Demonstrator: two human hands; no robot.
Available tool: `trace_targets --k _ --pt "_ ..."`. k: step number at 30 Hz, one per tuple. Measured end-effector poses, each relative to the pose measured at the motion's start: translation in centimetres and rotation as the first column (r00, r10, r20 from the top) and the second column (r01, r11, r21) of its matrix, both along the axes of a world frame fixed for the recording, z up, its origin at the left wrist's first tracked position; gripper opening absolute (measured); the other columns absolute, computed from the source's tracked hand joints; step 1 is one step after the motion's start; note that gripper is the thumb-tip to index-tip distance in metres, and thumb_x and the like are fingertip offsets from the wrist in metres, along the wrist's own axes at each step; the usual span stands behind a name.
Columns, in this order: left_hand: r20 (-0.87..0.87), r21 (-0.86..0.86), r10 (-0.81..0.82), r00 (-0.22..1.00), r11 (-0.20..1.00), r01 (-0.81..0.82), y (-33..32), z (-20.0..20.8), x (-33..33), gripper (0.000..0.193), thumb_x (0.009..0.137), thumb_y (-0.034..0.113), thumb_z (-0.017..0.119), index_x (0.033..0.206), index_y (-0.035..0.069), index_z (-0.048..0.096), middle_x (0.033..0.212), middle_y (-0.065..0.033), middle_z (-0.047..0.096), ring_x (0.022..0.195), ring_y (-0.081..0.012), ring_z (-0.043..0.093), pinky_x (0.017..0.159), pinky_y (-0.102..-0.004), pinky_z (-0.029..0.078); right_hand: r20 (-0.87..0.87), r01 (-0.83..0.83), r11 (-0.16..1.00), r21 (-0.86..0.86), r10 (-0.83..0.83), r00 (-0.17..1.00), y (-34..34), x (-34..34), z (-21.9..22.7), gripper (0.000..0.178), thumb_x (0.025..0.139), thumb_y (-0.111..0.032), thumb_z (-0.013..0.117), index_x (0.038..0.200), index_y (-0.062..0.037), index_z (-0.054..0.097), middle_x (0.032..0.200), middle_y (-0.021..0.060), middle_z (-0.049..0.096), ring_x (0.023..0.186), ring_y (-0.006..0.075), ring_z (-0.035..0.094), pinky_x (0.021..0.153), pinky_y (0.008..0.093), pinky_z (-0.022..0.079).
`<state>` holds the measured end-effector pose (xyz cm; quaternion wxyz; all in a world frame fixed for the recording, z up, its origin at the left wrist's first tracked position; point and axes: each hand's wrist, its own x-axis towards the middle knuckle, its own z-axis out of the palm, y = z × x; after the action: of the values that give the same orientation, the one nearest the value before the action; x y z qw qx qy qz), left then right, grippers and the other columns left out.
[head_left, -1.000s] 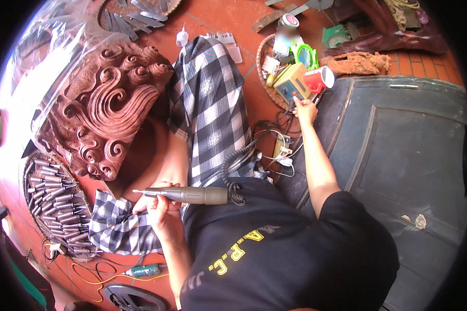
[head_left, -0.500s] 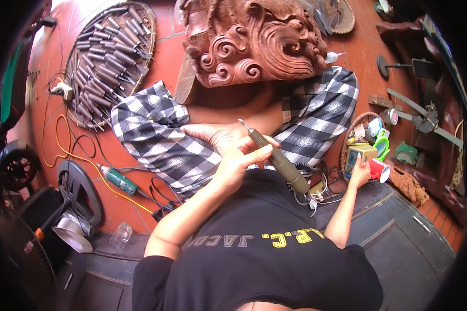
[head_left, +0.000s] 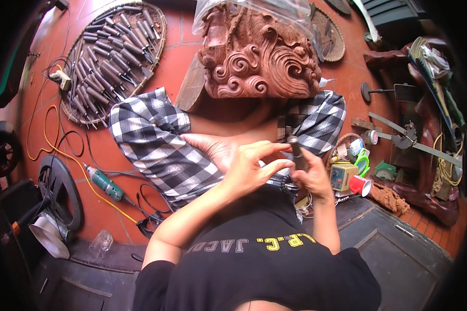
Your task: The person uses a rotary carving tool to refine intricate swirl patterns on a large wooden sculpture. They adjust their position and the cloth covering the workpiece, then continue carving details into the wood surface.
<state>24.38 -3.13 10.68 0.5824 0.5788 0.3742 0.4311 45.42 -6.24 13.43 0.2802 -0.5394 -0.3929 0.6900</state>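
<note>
My right hand (head_left: 316, 179) is wrapped round a dark, cylindrical rotary tool handpiece (head_left: 297, 151), holding it roughly upright over my lap. My left hand (head_left: 254, 163) is just to its left, with thumb and forefinger stretched toward it and apart; I cannot tell whether the fingertips touch it. The tool's bit cannot be made out. Beyond my crossed legs stands a reddish-brown wood carving (head_left: 259, 57) with deep swirls and waves. To the right of my hands sits a beige control box (head_left: 340, 177) with a knob, beside a red cup (head_left: 359, 185).
A round woven tray (head_left: 163, 44) of wooden-handled chisels (head_left: 111, 62) lies at the far left. Nearer are a green power tool (head_left: 106, 184), a yellow cord (head_left: 80, 163) and a clear glass (head_left: 101, 243). A metal clamp-like frame (head_left: 407, 139) stands at the right.
My right hand has left the control box and now grips the handpiece, which my left hand held before. The handpiece has turned more upright. The left fingers have opened away from it.
</note>
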Motion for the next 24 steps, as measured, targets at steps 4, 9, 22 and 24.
trace_targets --k 4,9,22,24 --pt "-0.195 0.095 0.208 0.958 0.977 -0.193 3.5 0.4 -6.3 0.02 0.086 0.011 0.071 0.104 0.003 0.073 0.093 -0.0105 0.073 0.084 -0.0166 0.069 0.075 -0.028 0.053 0.386 0.221 0.96 0.175 -0.273 0.881 -2.6 11.8 3.0 0.053 0.091 -0.028 0.07 0.137 -0.0064 0.052 0.07 -0.0076 0.051 0.052 0.0 0.044 0.042 0.0151 0.033" --pt "-0.558 0.512 0.7 0.446 0.713 -0.479 8.2 -2.8 -16.8 0.021 0.088 0.014 0.069 0.106 0.004 0.071 0.096 -0.012 0.072 0.085 -0.0246 0.069 0.078 -0.0347 0.052 0.661 0.318 0.888 0.331 -0.459 0.593 -4.1 21.9 6.6 0.035 0.098 -0.027 0.06 0.125 -0.0055 0.058 0.067 -0.0057 0.048 0.049 0.0017 0.041 0.043 0.0174 0.032" --pt "-0.833 0.532 0.554 -0.007 0.797 -0.286 9.1 -10.4 -20.5 0.019 0.091 0.027 0.063 0.1 0.011 0.071 0.103 -0.0067 0.07 0.104 -0.0244 0.064 0.102 -0.0413 0.039 0.061 0.829 0.508 0.233 -0.859 0.509 5.5 21.8 -10.0 0.039 0.101 -0.037 0.052 0.121 -0.0037 0.052 0.071 0.001 0.051 0.054 0.0088 0.049 0.045 0.0234 0.039" --pt "-0.747 0.589 0.661 0.072 0.708 -0.388 9.2 -9.4 -20.3 0.016 0.091 0.021 0.064 0.099 0.008 0.07 0.1 -0.0087 0.07 0.098 -0.0265 0.064 0.095 -0.0403 0.043 -0.146 0.838 0.522 0.16 -0.827 0.543 6.2 20.0 -7.4 0.044 0.104 -0.032 0.046 0.136 -0.0017 0.046 0.083 0.0037 0.053 0.062 0.0093 0.052 0.052 0.0224 0.043"
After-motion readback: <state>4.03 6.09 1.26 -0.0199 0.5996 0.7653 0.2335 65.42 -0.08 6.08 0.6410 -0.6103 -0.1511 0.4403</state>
